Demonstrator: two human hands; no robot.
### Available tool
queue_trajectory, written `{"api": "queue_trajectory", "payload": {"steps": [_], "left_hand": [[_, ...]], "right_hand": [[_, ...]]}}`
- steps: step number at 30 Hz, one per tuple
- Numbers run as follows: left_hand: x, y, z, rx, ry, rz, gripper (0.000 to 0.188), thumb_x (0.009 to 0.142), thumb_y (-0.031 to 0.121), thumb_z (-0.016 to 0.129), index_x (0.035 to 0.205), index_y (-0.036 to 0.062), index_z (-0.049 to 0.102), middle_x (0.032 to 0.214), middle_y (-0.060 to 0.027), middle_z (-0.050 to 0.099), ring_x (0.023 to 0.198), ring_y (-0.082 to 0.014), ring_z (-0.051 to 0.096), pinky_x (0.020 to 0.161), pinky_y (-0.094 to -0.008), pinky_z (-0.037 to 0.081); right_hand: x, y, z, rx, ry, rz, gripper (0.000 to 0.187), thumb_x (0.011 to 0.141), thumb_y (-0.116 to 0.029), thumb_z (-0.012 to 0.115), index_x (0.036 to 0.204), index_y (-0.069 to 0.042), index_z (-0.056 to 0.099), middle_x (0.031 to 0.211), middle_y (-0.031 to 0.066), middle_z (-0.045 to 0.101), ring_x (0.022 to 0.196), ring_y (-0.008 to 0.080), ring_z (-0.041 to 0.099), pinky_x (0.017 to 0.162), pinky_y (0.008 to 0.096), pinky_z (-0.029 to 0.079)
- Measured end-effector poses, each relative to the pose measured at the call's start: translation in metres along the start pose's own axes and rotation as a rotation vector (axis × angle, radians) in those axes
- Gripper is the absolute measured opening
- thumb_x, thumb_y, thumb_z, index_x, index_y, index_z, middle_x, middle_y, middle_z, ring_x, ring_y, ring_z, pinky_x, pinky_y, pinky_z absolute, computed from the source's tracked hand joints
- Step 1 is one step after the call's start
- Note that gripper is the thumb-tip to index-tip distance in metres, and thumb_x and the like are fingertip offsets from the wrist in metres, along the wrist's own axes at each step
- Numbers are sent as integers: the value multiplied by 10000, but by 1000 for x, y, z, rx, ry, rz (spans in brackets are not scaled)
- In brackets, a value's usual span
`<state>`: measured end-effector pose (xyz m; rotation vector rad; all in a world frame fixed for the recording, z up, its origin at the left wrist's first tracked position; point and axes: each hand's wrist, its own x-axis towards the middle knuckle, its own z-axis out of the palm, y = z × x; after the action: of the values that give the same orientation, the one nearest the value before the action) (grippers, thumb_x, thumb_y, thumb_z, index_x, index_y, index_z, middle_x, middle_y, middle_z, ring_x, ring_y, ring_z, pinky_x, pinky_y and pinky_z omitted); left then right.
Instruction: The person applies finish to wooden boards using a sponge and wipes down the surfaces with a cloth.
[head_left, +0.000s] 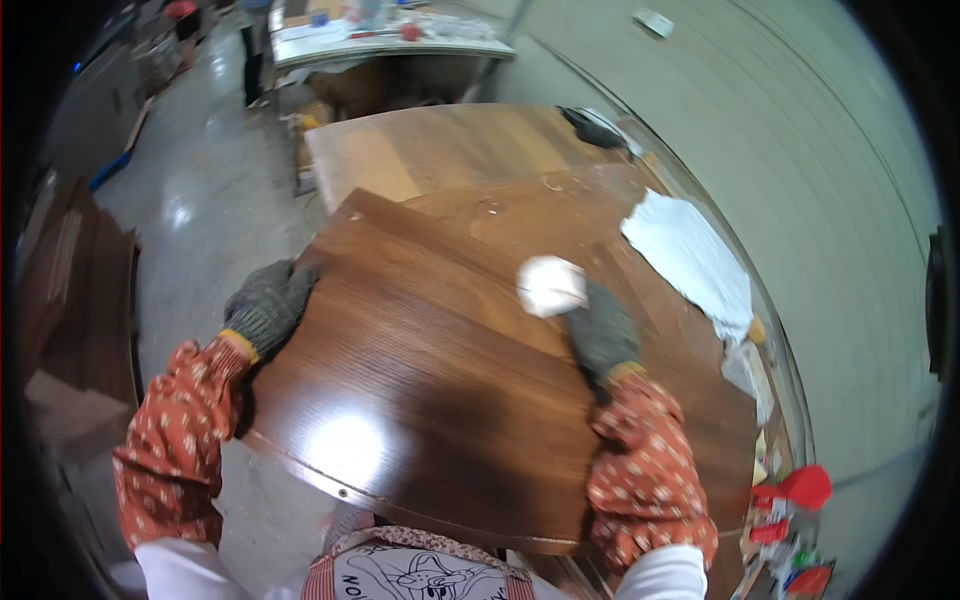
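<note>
Looks like you're mid-wipe, your right hand's (605, 335) fingers pinching a white pad (548, 287) near the far edge of the brown panel (400, 330) lying over other boards (470, 145), your left hand (268, 302) touching its left edge, grip unclear, and I can't tell what's finished or remaining.

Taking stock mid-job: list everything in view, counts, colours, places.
glossy panel: 1, brown, centre
wad: 1, white, in right hand
other boards: 2+, tan, brown, beyond panel
cloth: 1, pale, right
item: 1, black, boards' far end
clutter: several, mainly red, lower right
side panels: several, brown, far left
table: 1, white-topped, cluttered, background
people: 2+, dark, red, upper left
box: 1, white, wall
wall: 1, greenish, right
floor: 1, grey, left
left hand: 1, gloved grey, panel edge
right hand: 1, gloved grey, holding wad
sleeves: 2, red, behind hands
apron: 1, pale, bottom centre
</note>
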<state>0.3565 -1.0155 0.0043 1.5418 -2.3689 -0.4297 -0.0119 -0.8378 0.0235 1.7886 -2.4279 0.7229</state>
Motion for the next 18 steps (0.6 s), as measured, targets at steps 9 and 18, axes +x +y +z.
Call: {"api": "queue_trajectory", "payload": {"steps": [9,18], "left_hand": [[6,-68,40,474,43,319,382,961,280,417,1314,147,470,1229,-239,518,1102,-393,515,973,-415,397],[2,-16,33,14,222,64,462,943,273,492,1259,-63,467,1271,-242,506,1164,-362,487,993,-392,371]], "right_hand": [[89,-93,124,-154,318,-252,263,835,-283,495,980,-130,652,1005,180,637,952,316,614,794,419,478],[-75,186,-56,-145,176,406,358,897,-342,420,940,-73,652,963,194,649,926,367,606,813,459,460]]}}
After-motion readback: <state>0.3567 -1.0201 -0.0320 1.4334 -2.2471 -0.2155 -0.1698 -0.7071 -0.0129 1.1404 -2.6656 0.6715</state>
